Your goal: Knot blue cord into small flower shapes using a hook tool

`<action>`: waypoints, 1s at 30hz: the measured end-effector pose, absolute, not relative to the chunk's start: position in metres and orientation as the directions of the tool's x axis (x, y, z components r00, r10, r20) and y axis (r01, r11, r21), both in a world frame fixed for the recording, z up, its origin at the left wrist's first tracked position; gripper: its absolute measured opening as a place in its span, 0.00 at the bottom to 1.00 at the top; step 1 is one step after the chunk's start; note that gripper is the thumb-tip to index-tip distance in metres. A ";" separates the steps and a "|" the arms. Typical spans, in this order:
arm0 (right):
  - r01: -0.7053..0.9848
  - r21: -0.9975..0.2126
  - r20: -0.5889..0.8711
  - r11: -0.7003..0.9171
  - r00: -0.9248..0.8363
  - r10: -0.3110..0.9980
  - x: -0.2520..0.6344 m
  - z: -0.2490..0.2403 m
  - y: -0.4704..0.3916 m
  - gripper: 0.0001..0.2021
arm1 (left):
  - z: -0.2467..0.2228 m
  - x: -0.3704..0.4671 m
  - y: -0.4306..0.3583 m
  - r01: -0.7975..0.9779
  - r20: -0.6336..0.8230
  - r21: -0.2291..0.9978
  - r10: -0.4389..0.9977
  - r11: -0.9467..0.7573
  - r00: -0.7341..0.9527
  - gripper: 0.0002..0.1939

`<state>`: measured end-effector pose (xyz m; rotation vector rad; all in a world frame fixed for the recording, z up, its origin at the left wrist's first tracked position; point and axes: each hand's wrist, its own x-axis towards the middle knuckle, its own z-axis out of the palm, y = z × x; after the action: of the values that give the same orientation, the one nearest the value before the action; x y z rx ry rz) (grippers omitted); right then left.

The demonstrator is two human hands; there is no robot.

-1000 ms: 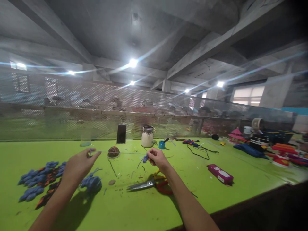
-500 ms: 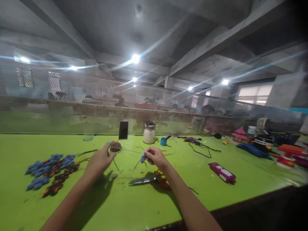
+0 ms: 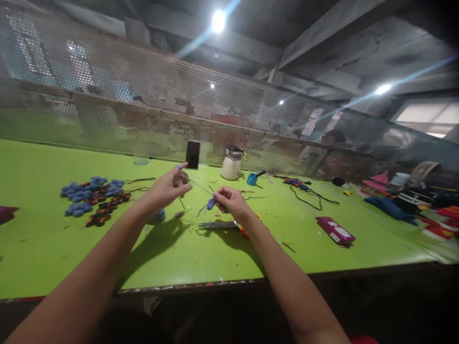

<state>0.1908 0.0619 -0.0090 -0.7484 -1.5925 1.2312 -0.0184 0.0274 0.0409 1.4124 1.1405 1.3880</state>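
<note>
My right hand (image 3: 231, 203) pinches a small blue crochet piece (image 3: 211, 204), a short tail hanging from it. Any hook in those fingers is hidden. A taut strand of blue yarn (image 3: 201, 186) runs from the piece up to my left hand (image 3: 167, 188). Yarn is looped round my raised left index finger, and the other fingers curl in. Just behind those fingers a brown yarn ball (image 3: 182, 177) shows in part. Scissors (image 3: 218, 225) lie below my right hand, their handles partly covered by my forearm. A blue-grey yarn ball (image 3: 158, 217) sits beside my left wrist.
Blue crochet flowers (image 3: 77, 209) and dark orange ones (image 3: 100, 217) lie left. Along the back stand a phone (image 3: 192, 155), a white jar (image 3: 231, 165) and a small blue pot (image 3: 252, 179). A purple packet (image 3: 335, 231) lies right. A perforated screen (image 3: 161, 105) borders the green table (image 3: 172, 267).
The view has tilted downward, bringing the table's front edge into sight. My left hand now covers more of the brown yarn ball. My right hand still pinches the crochet piece.
</note>
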 end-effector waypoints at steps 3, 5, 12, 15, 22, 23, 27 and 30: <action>-0.084 -0.947 0.320 0.311 -0.355 0.878 0.191 -0.007 0.059 0.16 | 0.032 -0.025 0.035 0.337 0.190 0.926 0.982 -0.171 -0.022 0.03; -0.087 -0.947 0.319 0.309 -0.360 0.876 0.190 -0.006 0.057 0.16 | 0.033 -0.026 0.033 0.323 0.146 0.935 0.989 -0.148 0.031 0.12; -0.124 -0.954 0.301 0.275 -0.367 0.880 0.177 -0.001 0.042 0.16 | 0.032 -0.006 0.022 -0.420 0.168 0.907 0.945 -0.036 0.282 0.07; -0.131 -0.954 0.299 0.270 -0.319 0.900 0.172 -0.001 0.039 0.17 | 0.021 0.002 0.021 -0.427 0.143 0.904 0.946 -0.005 0.291 0.29; -0.141 -0.964 0.254 0.224 -0.254 0.933 0.168 -0.005 0.038 0.17 | 0.006 0.021 0.017 -0.270 0.146 0.958 0.973 -0.094 0.178 0.54; -0.142 -0.967 0.243 0.212 -0.259 0.935 0.169 -0.005 0.037 0.17 | 0.006 0.021 0.017 -0.274 0.143 0.957 0.976 -0.094 0.165 0.55; -0.161 -0.972 0.211 0.170 -0.291 0.933 0.169 -0.005 0.035 0.17 | 0.006 0.018 0.018 -0.281 0.119 0.957 0.982 -0.074 0.148 0.54; -0.171 -0.977 0.176 0.125 -0.324 0.930 0.169 -0.003 0.032 0.16 | 0.007 0.016 0.017 -0.297 0.114 0.953 0.982 -0.066 0.147 0.52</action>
<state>0.1688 0.0324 -0.0028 -0.8026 -1.4081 1.4003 0.0157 0.0174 0.0075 1.1260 0.8287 1.2786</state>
